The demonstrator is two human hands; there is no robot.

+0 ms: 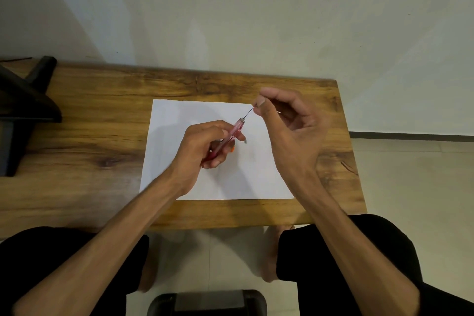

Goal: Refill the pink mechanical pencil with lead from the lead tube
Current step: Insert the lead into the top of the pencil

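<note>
Pink mechanical pencil: translucent pink barrel, held in the left hand above a white sheet of paper, tilted with its open upper end pointing up and to the right. Left hand: fingers curled around the lower barrel, thumb pressed against the side, so the pencil is gripped firmly; the lower tip is hidden inside the hand. A small orange bit shows just under the fingers, too small to identify. Lead: one thin dark stick, running in a straight line from the pencil's upper end to the right hand; its lower end meets the pencil's opening, though how far it sits inside cannot be told. Right hand: thumb and forefinger pressed together, pinching the upper end of the lead; remaining fingers loosely curled behind. Paper: lying flat near the middle of a wooden table, beneath both hands. Lead tube: cannot be made out. Table: brown wood grain, standing against a pale wall. Dark object: resting on the table's far left, well apart from the paper. Person: seated, knees in black cloth at the near table edge.
</note>
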